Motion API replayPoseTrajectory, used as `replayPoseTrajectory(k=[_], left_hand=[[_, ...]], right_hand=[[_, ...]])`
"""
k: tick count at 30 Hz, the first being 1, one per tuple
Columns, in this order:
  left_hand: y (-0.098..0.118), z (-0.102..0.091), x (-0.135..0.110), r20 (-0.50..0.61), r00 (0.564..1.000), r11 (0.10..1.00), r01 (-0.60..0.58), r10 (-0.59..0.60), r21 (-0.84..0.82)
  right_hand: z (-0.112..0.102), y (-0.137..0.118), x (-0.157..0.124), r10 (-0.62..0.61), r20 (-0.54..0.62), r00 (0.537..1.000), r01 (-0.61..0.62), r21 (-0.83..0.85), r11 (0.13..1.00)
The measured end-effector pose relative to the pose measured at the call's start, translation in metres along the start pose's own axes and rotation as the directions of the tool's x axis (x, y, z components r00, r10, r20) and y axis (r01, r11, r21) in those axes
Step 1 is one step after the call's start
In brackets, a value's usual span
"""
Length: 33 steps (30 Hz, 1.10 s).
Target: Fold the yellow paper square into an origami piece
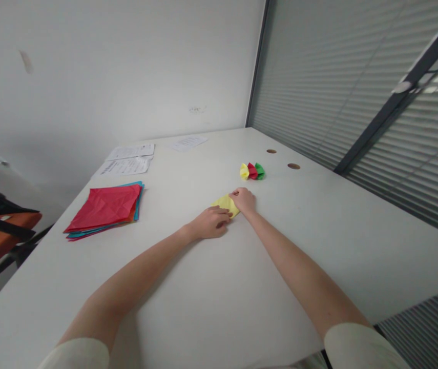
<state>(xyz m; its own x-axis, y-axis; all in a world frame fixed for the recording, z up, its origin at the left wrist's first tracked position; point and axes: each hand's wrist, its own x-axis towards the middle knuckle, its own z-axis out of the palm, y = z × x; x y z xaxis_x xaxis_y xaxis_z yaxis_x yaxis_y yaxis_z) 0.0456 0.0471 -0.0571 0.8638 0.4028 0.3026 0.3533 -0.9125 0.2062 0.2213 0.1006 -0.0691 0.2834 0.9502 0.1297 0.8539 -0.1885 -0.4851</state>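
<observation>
Right grip (244, 200) pinching yellow paper (222, 202) on desk (203, 292), left grip (213, 222) fingers on its near side.
Paper lies between both grips; can't tell if left one clasps or just presses. Beyond right grip: yellow, red, green pinched pieces (252, 171) in a row. Well left: stack of coloured sheets (105, 207), red on top.
</observation>
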Motion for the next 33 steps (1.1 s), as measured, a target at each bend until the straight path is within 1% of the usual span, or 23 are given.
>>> replayPoseTrajectory(k=[5,11,17,20,23,25,28,33], left_hand=[[-0.001,0.001,0.0,0.009,1.0,1.0,-0.005,0.005,0.006],[-0.003,0.002,-0.001,0.005,1.0,1.0,-0.009,0.009,-0.017],[-0.007,0.004,-0.003,-0.023,0.999,0.996,0.024,-0.027,-0.088],[-0.011,0.006,-0.003,-0.028,0.995,0.98,0.092,-0.098,-0.176],[-0.017,0.009,-0.002,-0.044,0.973,0.931,0.203,-0.227,-0.303],[-0.021,0.011,-0.001,-0.049,0.963,0.903,0.232,-0.267,-0.361],[-0.025,0.014,0.0,-0.053,0.969,0.903,0.204,-0.241,-0.379],[-0.024,0.013,0.002,-0.037,0.993,0.958,0.098,-0.113,-0.269]], right_hand=[[0.002,0.0,0.002,0.009,0.014,1.0,-0.009,-0.011,1.0],[0.001,-0.001,-0.001,0.005,0.003,1.0,-0.005,-0.016,1.0],[-0.001,-0.003,-0.002,0.001,-0.003,1.0,-0.001,-0.029,1.0],[-0.002,-0.003,-0.002,0.001,0.005,1.0,-0.001,-0.04,0.999],[-0.003,-0.004,-0.003,-0.001,0.006,1.0,0.001,-0.045,0.999],[-0.004,-0.004,-0.004,-0.001,0.006,1.0,0.001,-0.047,0.999],[-0.005,-0.005,-0.005,0.0,0.002,1.0,0.0,-0.05,0.999],[-0.004,-0.004,-0.005,0.0,-0.004,1.0,0.0,-0.05,0.999]])
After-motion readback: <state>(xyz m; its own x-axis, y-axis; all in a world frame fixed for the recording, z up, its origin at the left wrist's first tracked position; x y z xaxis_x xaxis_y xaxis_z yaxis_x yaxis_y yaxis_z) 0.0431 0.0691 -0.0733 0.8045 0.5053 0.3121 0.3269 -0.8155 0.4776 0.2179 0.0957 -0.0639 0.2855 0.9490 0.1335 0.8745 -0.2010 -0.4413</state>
